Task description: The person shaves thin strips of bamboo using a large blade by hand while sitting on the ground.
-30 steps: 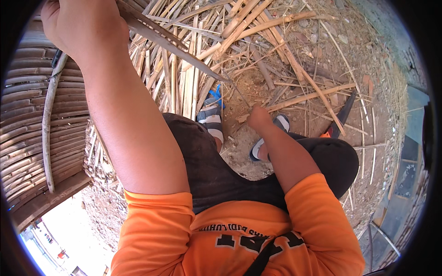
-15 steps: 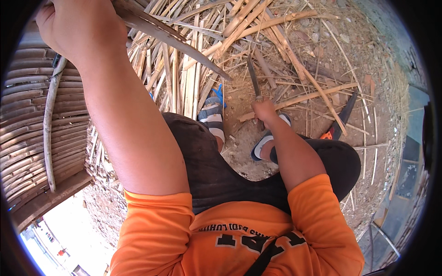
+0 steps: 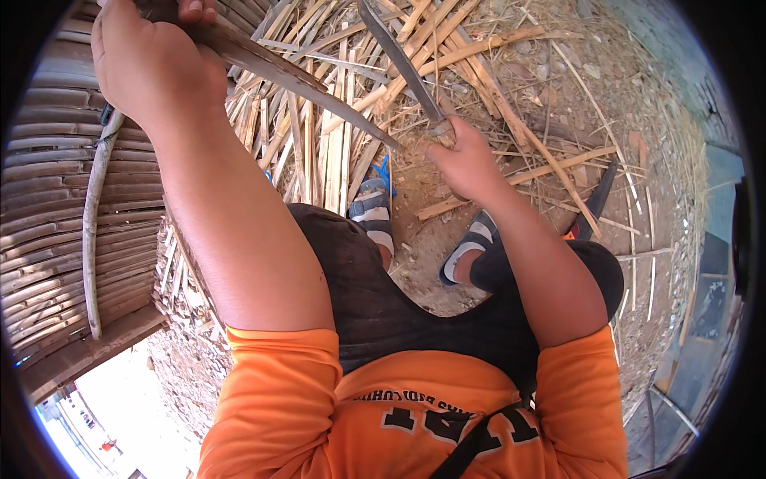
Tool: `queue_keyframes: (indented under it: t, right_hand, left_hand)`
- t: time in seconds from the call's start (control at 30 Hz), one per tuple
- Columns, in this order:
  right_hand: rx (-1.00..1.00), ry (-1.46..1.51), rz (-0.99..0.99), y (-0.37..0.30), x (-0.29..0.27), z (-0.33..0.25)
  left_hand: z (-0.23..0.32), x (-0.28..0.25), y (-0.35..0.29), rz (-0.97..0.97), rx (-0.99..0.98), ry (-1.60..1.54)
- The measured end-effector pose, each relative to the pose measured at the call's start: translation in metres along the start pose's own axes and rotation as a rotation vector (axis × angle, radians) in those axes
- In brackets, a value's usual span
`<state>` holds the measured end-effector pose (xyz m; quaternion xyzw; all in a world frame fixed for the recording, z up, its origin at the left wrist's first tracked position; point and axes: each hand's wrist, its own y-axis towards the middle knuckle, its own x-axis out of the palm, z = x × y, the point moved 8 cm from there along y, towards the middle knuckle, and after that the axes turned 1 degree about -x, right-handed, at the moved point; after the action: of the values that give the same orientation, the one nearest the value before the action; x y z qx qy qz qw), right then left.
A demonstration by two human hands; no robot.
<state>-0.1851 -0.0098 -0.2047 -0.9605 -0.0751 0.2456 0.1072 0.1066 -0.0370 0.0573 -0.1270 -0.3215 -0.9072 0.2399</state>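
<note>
1. Left hand (image 3: pixel 155 68) closed around a bamboo strip (image 3: pixel 319 88), far left.
2. Right hand (image 3: pixel 467 164) clenched on a long knife (image 3: pixel 403 68), blade apart from the strip.
3. Split slats (image 3: pixel 319 160) litter the ground; this strip looks uncut.

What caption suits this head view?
Left hand grips a split bamboo strip; right hand holds a long knife over scattered bamboo offcuts.
</note>
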Motion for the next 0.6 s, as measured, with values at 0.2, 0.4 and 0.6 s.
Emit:
queue_keyframes:
  t: [0.2,0.4,0.6]
  right_hand:
    - [-0.084,-0.235,0.005,-0.035,-0.001,-0.001]
    - [-0.027,-0.307,-0.066,-0.031,0.047,0.013]
    - [0.222,-0.619,-0.328,-0.012,0.066,0.153]
  left_hand:
    - [-0.001,0.01,-0.008,-0.036,0.019,-0.032]
    - [0.005,0.014,-0.018,0.03,0.102,0.064]
    - [0.005,0.01,-0.012,0.03,0.109,0.057]
